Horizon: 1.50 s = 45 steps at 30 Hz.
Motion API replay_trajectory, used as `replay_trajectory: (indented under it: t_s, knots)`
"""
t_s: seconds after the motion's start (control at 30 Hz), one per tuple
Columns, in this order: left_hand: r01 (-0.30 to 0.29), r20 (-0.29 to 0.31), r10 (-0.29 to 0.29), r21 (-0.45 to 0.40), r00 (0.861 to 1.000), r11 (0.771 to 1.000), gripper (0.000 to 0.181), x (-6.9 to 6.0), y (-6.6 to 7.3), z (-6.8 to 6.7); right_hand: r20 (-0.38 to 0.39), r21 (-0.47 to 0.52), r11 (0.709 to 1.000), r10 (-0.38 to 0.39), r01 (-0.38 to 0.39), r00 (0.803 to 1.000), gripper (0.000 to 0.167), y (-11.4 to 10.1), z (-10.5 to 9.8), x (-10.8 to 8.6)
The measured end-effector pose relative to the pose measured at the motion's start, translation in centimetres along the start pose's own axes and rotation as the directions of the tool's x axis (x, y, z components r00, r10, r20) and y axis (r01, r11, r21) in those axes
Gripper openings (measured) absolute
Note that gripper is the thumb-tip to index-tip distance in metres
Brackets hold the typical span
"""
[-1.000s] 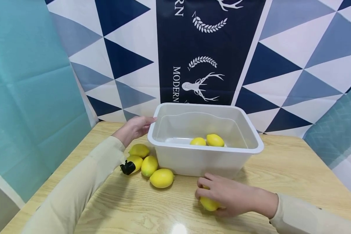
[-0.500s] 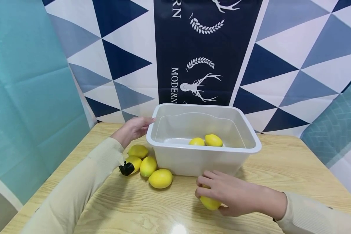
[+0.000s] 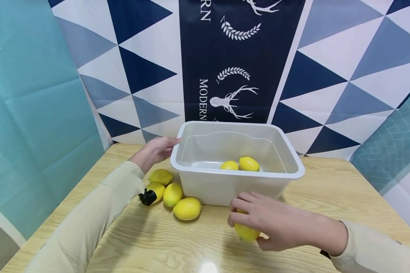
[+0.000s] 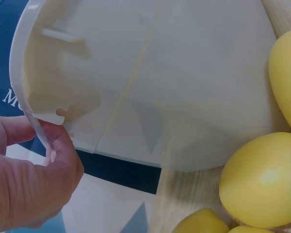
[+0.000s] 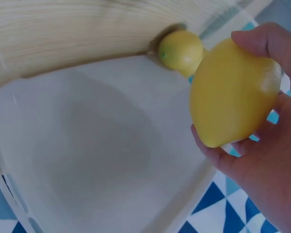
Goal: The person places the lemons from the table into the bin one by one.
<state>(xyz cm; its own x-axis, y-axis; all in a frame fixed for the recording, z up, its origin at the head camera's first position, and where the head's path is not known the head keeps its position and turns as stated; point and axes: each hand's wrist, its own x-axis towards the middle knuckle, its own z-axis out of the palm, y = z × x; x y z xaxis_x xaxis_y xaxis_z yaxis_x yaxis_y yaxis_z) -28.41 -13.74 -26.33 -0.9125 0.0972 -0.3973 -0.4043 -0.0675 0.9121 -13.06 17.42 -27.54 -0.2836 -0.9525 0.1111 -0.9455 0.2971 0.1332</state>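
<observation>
Yellow lemon (image 3: 247, 232) gripped in my right hand (image 3: 276, 222), in front of the white tub (image 3: 218, 187), whose left rim (image 3: 174, 156) my left hand (image 3: 155, 151) pinches; I should brace it while lifting high.

From above the table's (image 3: 177, 248) near edge, the head camera faces forward and down, far enough back to take in the whole white bin (image 3: 232, 187) and the patterned backdrop (image 3: 150, 34). Close in, the left-wrist camera looks at the bin's left end past the left grip (image 4: 39, 170); the right-wrist one, near the right grip (image 5: 269, 150), sees table uppermost, backdrop below. All three views share the bin.
</observation>
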Motion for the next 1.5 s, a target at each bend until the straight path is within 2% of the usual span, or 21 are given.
replay_trajectory:
  t_s: [0.23,0.5,0.8,1.5]
  knots:
    - [0.004,0.007,-0.004,-0.01,1.0,1.0,0.048,-0.1,-0.1,0.0,-0.037,-0.017,1.0,0.02,-0.021,0.999,0.069,0.3,-0.7,0.0]
    - [-0.003,0.007,0.003,-0.009,1.0,1.0,0.047,-0.1,0.0,0.0,-0.036,-0.005,0.999,0.054,-0.054,0.998,0.068,0.8,-1.7,0.0]
    - [-0.001,0.005,0.001,-0.003,1.0,1.0,0.047,-0.2,-0.1,0.0,-0.091,0.055,0.998,0.028,-0.023,0.995,0.064,1.7,-3.4,0.2]
    - [-0.007,0.002,0.007,-0.01,1.0,1.0,0.048,0.0,0.0,0.1,-0.08,0.072,0.993,0.101,-0.095,0.992,0.059,3.7,-6.8,1.7]
